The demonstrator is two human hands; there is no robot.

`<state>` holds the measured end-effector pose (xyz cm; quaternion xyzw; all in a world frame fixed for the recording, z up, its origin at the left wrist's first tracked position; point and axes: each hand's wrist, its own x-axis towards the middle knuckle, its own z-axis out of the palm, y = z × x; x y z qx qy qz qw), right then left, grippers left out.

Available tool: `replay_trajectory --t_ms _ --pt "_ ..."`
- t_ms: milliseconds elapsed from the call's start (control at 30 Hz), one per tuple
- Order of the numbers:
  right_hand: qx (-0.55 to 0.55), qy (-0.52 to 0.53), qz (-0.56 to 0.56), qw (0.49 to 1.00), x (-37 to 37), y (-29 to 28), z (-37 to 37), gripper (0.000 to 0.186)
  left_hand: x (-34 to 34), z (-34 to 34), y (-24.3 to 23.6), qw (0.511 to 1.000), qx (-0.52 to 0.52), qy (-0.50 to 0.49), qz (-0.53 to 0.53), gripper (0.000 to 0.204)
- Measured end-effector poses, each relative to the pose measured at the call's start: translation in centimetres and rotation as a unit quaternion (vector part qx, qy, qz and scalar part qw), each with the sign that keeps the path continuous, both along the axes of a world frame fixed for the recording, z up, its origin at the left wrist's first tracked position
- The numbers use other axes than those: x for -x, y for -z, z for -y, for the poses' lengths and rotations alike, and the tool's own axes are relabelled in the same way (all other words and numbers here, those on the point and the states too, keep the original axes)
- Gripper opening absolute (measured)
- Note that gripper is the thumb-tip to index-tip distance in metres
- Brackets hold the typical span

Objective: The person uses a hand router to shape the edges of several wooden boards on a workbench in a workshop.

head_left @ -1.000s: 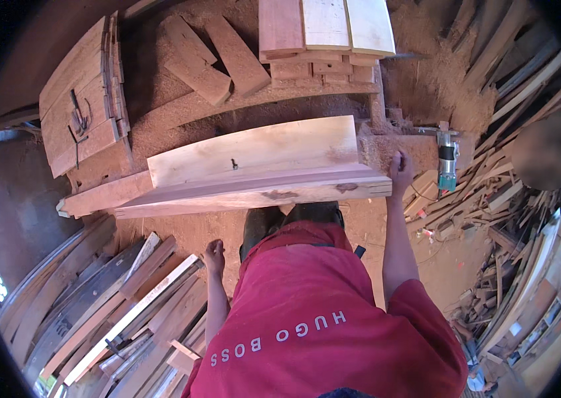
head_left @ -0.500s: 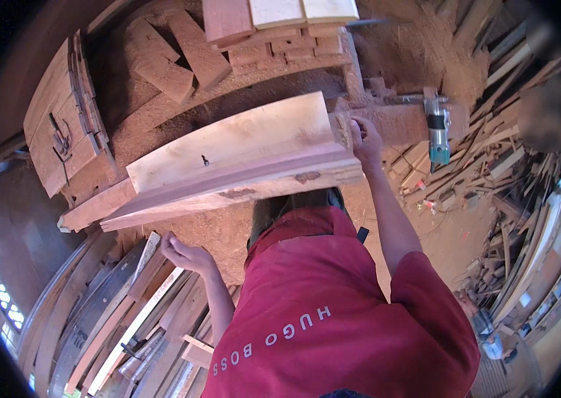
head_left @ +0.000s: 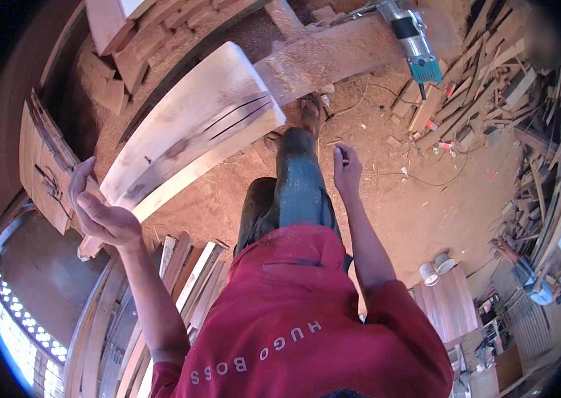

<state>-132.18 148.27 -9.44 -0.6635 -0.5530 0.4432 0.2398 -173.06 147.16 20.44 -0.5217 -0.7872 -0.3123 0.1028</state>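
Note:
A thick, curved wooden plank [head_left: 191,109] lies with a pale broad face up, marked by a dark stain and long dark cracks near its right end. At its left end is my left hand [head_left: 109,215], palm turned up and fingers stretched out; whether it touches the wood I cannot tell. My right hand [head_left: 347,171] hangs to the right of my legs, clear of the plank. Its fingers are loosely bent, with a gap by the thumb and nothing visible in it. Beneath and beyond the plank runs a sawdust-covered curved timber [head_left: 333,56].
A teal and silver handheld power tool [head_left: 416,50] rests on the timber's right end. Scrap wood [head_left: 492,73] is heaped at right, and long boards [head_left: 184,272] lean at lower left. Stacked blocks [head_left: 161,36] stand at the far left. Another person [head_left: 526,275] is at far right.
The plank has turned from standing tilted to showing its cracked face. My right hand has left its right end and dropped beside me. My left hand has risen to its left end.

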Motion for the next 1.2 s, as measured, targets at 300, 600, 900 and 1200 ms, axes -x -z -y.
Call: replay_trajectory --t_ms 300,600,900,1200 --pt "0.126 0.112 -0.024 0.985 -8.4 5.7 0.7 0.027 0.7 0.6 4.9 0.980 0.164 0.057 -0.098 0.053" --pt "0.202 0.152 0.008 0.967 -17.8 12.8 1.6 0.028 0.2 0.0 3.5 0.961 0.274 -0.004 -0.038 0.080" --pt "0.287 0.167 -0.005 0.943 -21.2 15.8 3.4 0.030 -0.7 -1.2 2.1 0.924 0.359 0.022 -0.131 0.077" --pt "0.324 0.136 -0.034 0.936 -20.1 16.9 1.2 0.032 -2.6 -3.2 0.5 0.874 0.448 -0.020 -0.185 0.074"
